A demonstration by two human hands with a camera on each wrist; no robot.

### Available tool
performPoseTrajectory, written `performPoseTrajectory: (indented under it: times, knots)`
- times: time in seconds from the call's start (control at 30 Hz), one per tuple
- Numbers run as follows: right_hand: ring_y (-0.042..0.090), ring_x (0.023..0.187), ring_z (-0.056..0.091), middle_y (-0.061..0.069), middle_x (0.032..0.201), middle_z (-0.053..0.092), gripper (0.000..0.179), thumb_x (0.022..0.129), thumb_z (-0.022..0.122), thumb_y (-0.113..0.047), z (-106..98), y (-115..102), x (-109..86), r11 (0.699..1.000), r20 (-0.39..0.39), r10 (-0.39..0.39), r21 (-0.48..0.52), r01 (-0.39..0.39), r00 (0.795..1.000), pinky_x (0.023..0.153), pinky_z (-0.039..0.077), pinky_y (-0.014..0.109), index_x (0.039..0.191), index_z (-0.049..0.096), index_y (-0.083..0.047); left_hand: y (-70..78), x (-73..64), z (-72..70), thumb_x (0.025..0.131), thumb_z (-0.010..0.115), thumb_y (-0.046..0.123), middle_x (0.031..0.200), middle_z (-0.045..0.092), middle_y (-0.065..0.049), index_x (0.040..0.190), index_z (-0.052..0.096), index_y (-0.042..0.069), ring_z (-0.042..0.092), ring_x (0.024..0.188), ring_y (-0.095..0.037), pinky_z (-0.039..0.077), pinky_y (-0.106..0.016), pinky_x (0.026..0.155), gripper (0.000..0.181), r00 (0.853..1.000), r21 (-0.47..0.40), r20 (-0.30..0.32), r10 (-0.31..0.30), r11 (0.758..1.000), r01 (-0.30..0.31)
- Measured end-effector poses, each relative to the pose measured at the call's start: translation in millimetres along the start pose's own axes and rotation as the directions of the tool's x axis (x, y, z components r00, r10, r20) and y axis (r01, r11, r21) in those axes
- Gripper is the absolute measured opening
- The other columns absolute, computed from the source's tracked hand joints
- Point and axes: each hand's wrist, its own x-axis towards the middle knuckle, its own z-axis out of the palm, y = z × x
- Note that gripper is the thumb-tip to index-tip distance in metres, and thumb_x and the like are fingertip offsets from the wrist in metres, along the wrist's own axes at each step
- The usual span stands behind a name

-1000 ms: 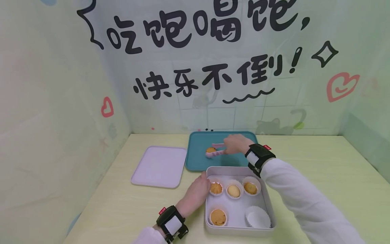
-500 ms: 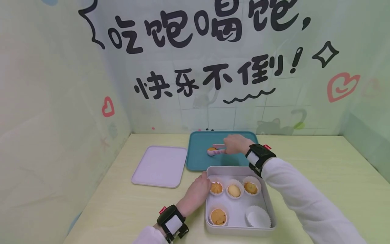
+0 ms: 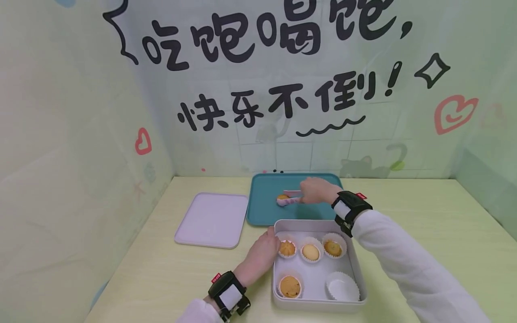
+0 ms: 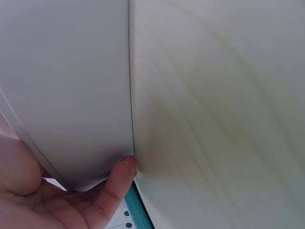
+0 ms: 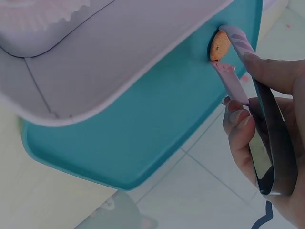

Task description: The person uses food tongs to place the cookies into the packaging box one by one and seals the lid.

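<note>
My right hand holds pink-tipped tongs over the teal tray. Between the tong tips is a small round cookie, clearest in the right wrist view. At the far left corner of a white square box, my left hand grips the wall; in the left wrist view its fingers lie along the outside of that corner. Inside the box, paper cups hold a star-shaped cookie, a pale cookie, a golden cookie and a larger brown cookie.
A paper cup with nothing in it sits in the box's near right corner. Left of the teal tray lies a flat lilac tray. All stand on a pale wooden table, with a printed backdrop behind.
My right hand has shifted slightly right with the tongs, and the cookie between the tips has moved along with them. The left hand and the box stay put.
</note>
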Motion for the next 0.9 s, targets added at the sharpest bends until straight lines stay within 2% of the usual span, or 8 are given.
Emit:
performPoseTrajectory:
  times: [0.13, 0.27, 0.4, 0.47, 0.57, 0.77, 0.9]
  knots:
    - [0.012, 0.048, 0.032, -0.001, 0.055, 0.031, 0.034, 0.086, 0.061, -0.029, -3.1, 3.6, -6.4, 1.000, -0.020, -0.008, -0.006, 0.008, 1.000, 0.046, 0.027, 0.026, 0.062, 0.049, -0.009, -0.1, 0.4, 1.0, 0.090, 0.047, 0.002, 0.070, 0.049, -0.011, 0.097, 0.044, -0.012, 0.055, 0.062, -0.019, 0.047, -0.030, 0.051, 0.016, 1.000, -0.009, 0.007, -0.013, 1.000, 0.013]
    - [0.011, 0.046, 0.026, -0.003, 0.053, 0.024, 0.030, 0.087, 0.060, -0.027, -7.6, 9.9, -16.4, 0.999, -0.071, -0.047, 0.000, 0.047, 0.996, 0.045, 0.023, 0.025, 0.063, 0.055, -0.009, -0.4, 1.4, 1.5, 0.090, 0.047, 0.002, 0.069, 0.049, -0.011, 0.097, 0.044, -0.012, 0.054, 0.060, -0.018, 0.046, -0.028, 0.049, 0.015, 1.000, -0.011, 0.003, -0.020, 1.000, 0.020]
    - [0.010, 0.046, 0.030, -0.004, 0.052, 0.026, 0.031, 0.087, 0.059, -0.029, -13.4, 16.3, -31.3, 0.996, -0.104, -0.087, -0.024, 0.085, 0.991, 0.045, 0.026, 0.025, 0.064, 0.056, -0.009, -0.8, 1.1, 2.4, 0.090, 0.047, 0.001, 0.068, 0.048, -0.010, 0.096, 0.045, -0.012, 0.054, 0.060, -0.018, 0.046, -0.028, 0.049, 0.015, 1.000, -0.009, -0.003, -0.016, 1.000, 0.016]
    - [0.010, 0.048, 0.032, -0.004, 0.053, 0.028, 0.037, 0.087, 0.059, -0.029, -17.0, 19.2, -42.8, 0.996, -0.106, -0.090, -0.033, 0.087, 0.990, 0.047, 0.027, 0.025, 0.059, 0.048, -0.009, -0.3, 0.9, 2.9, 0.090, 0.047, 0.001, 0.069, 0.049, -0.011, 0.096, 0.045, -0.012, 0.054, 0.060, -0.018, 0.046, -0.028, 0.049, 0.015, 1.000, -0.014, -0.002, -0.015, 1.000, 0.015]
    - [0.011, 0.049, 0.032, -0.004, 0.053, 0.028, 0.036, 0.087, 0.060, -0.027, -21.4, 22.0, -63.2, 0.991, -0.131, -0.129, -0.056, 0.123, 0.983, 0.048, 0.025, 0.025, 0.059, 0.044, -0.011, 0.7, 1.0, 2.9, 0.090, 0.047, 0.001, 0.069, 0.049, -0.011, 0.096, 0.045, -0.012, 0.054, 0.060, -0.018, 0.046, -0.028, 0.049, 0.015, 1.000, -0.024, -0.002, -0.013, 1.000, 0.013]
    - [0.010, 0.050, 0.036, -0.004, 0.056, 0.036, 0.021, 0.084, 0.064, -0.021, -26.3, 22.6, -113.5, 0.964, -0.210, -0.253, -0.137, 0.228, 0.944, 0.048, 0.031, 0.027, 0.071, 0.052, -0.010, 0.8, 1.6, 3.0, 0.091, 0.046, 0.002, 0.070, 0.049, -0.011, 0.097, 0.044, -0.012, 0.054, 0.061, -0.018, 0.046, -0.029, 0.050, 0.016, 1.000, -0.027, 0.014, -0.011, 1.000, 0.011]
    - [0.007, 0.051, 0.040, -0.007, 0.062, 0.040, 0.018, 0.081, 0.068, -0.021, -25.8, 18.2, -147.7, 0.952, -0.231, -0.296, -0.156, 0.265, 0.927, 0.048, 0.037, 0.026, 0.083, 0.059, -0.006, 0.1, 2.3, 2.7, 0.090, 0.046, 0.001, 0.069, 0.048, -0.011, 0.096, 0.044, -0.012, 0.054, 0.059, -0.019, 0.046, -0.029, 0.048, 0.015, 1.000, -0.009, 0.007, -0.007, 1.000, 0.007]
